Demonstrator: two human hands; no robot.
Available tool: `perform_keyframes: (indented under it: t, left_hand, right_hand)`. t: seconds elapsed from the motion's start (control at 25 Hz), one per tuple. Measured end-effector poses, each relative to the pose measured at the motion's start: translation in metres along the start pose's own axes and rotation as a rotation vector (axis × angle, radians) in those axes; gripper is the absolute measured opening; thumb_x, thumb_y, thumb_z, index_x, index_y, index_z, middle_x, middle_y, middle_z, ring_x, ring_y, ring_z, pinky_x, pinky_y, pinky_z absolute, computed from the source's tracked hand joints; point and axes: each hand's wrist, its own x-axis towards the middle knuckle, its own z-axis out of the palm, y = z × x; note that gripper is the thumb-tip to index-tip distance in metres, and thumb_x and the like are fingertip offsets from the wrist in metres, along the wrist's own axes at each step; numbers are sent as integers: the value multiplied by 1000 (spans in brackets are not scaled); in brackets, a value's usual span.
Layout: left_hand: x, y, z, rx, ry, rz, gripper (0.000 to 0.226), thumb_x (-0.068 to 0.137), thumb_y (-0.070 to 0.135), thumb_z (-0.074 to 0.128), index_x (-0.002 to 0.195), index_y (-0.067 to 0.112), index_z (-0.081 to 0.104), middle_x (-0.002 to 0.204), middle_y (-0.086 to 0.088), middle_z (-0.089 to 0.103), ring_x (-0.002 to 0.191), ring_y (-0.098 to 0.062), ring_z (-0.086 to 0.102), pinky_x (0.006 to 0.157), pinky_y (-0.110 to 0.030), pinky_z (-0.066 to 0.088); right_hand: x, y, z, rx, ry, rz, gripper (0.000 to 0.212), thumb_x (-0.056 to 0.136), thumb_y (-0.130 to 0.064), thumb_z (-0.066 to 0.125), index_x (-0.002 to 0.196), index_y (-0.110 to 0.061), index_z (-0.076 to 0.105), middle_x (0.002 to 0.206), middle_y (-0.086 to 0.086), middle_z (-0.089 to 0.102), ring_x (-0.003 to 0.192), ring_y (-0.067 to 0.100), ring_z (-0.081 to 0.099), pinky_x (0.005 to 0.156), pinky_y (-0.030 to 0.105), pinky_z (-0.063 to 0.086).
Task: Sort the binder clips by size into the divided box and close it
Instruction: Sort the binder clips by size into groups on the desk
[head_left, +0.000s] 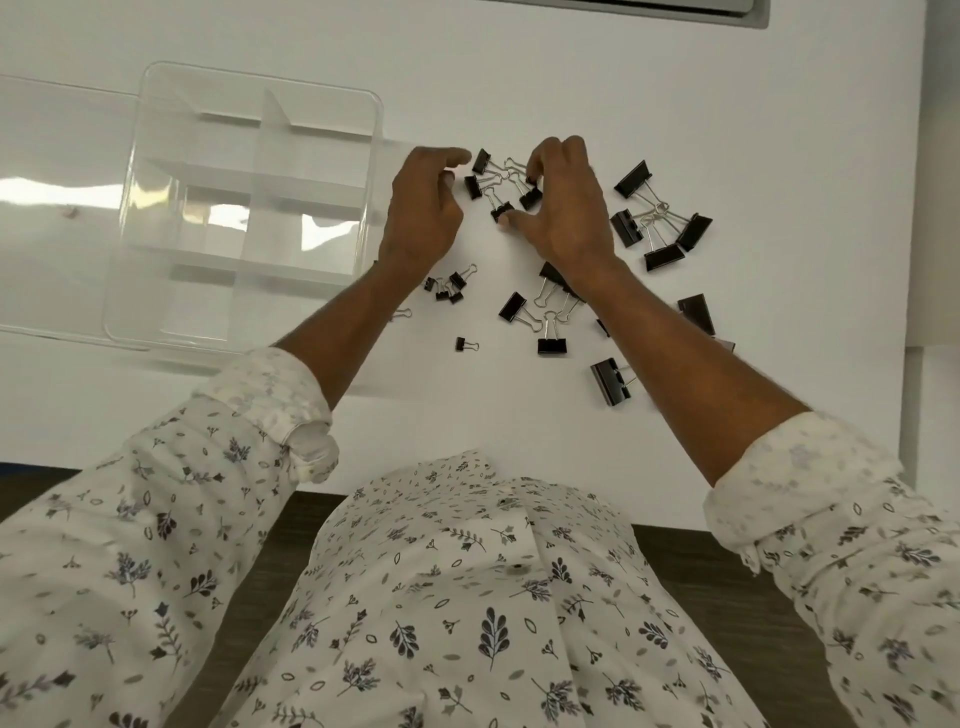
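Observation:
Black binder clips of several sizes lie scattered on the white table. A cluster of medium clips (493, 182) sits between my two hands. My left hand (423, 208) hovers just left of that cluster, fingers curled and apart, holding nothing I can see. My right hand (563, 208) rests over the cluster's right side, fingertips touching a clip (530, 197) and thumb beside another (501, 211). Large clips (660, 218) lie to the right, tiny ones (449, 288) below my left hand. The clear divided box (124, 218) stands at the left with its compartments showing no clips.
The box's clear lid (47, 208) lies flat, extending left from the box. More large clips (610, 379) lie near my right forearm. The table's front edge runs near my lap; a grey panel (727, 13) is at the far edge.

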Motion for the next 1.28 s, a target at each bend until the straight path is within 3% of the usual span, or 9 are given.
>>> perform_keyframes:
  t: [0.08, 0.24, 0.4, 0.52, 0.64, 0.8, 1.08, 1.28]
  left_hand:
    - [-18, 0, -6, -25, 40, 31, 36, 94, -4, 42, 120, 2, 67, 118, -11, 68, 111, -20, 64, 99, -32, 52]
    - [-74, 0, -19, 0, 16, 54, 40, 95, -6, 43, 131, 2, 59, 127, -9, 63, 122, -16, 58, 107, -26, 46]
    - [-144, -12, -28, 121, -68, 27, 45, 100, 5, 47, 145, 8, 47, 144, -10, 50, 139, -19, 43, 120, -29, 32]
    - [-181, -27, -30, 272, -90, 4, 51, 103, 15, 49, 152, 8, 38, 157, -8, 38, 153, -23, 25, 127, -44, 21]
    - [-195, -36, -34, 314, -114, -30, 56, 106, 24, 47, 157, 8, 29, 165, -7, 26, 157, -19, 14, 128, -40, 19]
    - [-189, -42, -43, 240, -81, -65, 57, 106, 24, 47, 158, 10, 27, 166, -3, 24, 156, -14, 16, 124, -24, 19]
    - [-167, -53, -59, 201, 16, -33, 52, 104, 16, 51, 153, 7, 38, 156, -8, 42, 147, -18, 36, 123, -30, 30]
    - [-165, -55, -53, 236, 40, -1, 41, 100, 15, 57, 140, 6, 54, 141, -11, 54, 133, -21, 47, 116, -21, 35]
  right_hand:
    - [-1, -6, 1, -144, -39, -99, 53, 74, -39, 84, 116, -19, 59, 119, 3, 53, 97, 20, 55, 74, 34, 45]
    - [-5, -7, 3, -349, -123, -241, 23, 91, -33, 69, 112, -23, 70, 117, 2, 61, 111, 26, 57, 87, 40, 41]
    - [-17, -5, -2, -225, -107, -207, 23, 92, -27, 68, 114, -22, 70, 117, 2, 63, 112, 24, 58, 90, 39, 44]
    - [-45, -20, 7, -104, -196, -304, 23, 95, -18, 65, 117, -19, 71, 118, 3, 63, 110, 21, 59, 89, 35, 48]
    - [-71, -33, 25, -136, -302, -382, 27, 96, -11, 61, 121, -15, 71, 123, 6, 65, 115, 26, 59, 91, 41, 52]
    - [-83, -35, 37, -176, -300, -353, 25, 95, -9, 63, 118, -14, 72, 122, 4, 64, 112, 28, 60, 83, 47, 56]
    - [-89, -43, 30, -118, -239, -362, 30, 95, -2, 59, 121, -11, 70, 123, 6, 65, 109, 28, 63, 88, 40, 53]
    - [-73, -65, 38, -171, -284, -432, 42, 97, 0, 54, 135, -14, 62, 135, 6, 61, 118, 29, 58, 87, 42, 54]
